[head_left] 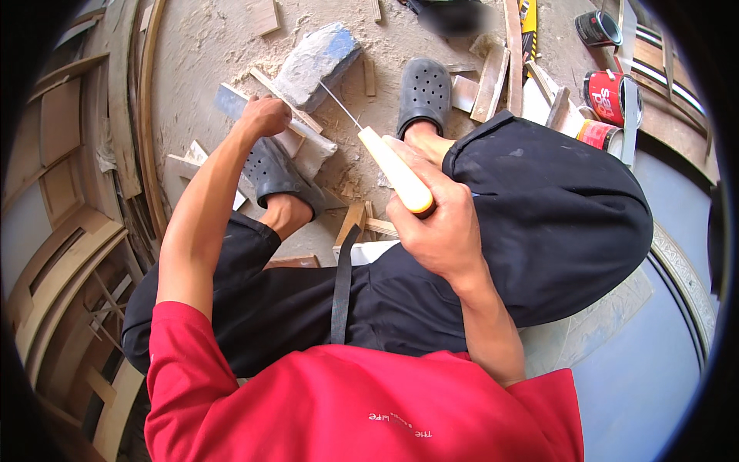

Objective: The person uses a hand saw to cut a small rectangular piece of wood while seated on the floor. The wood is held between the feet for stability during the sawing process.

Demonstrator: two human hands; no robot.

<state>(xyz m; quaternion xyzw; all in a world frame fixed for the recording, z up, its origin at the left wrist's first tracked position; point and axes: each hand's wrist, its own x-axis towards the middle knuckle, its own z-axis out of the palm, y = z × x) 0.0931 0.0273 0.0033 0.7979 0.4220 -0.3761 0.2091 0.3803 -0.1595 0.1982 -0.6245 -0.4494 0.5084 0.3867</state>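
In my right hand (pixel 443 223) is a hand tool with a thick cream handle (pixel 396 173) and a thin metal shaft that slants away to the far left. The fingers are wrapped round the handle, and the shaft's far end reaches the near edge of a rough stone block (pixel 319 61) with a blue patch. My left hand (pixel 265 117) is closed over a narrow wood strip (pixel 308 122) that leans by the block. Pale flat pieces, one a light board (pixel 231 100), lie under and beside that hand. The palm side of its grip is hidden.
Dark clogs (pixel 425 88) are on my feet, either side of the work. Wood offcuts (pixel 491 85) and shavings litter the floor. Red cans (pixel 604 96) and a dark can (pixel 598 29) stand at the far right. Wooden frames (pixel 65 269) lean along the left.
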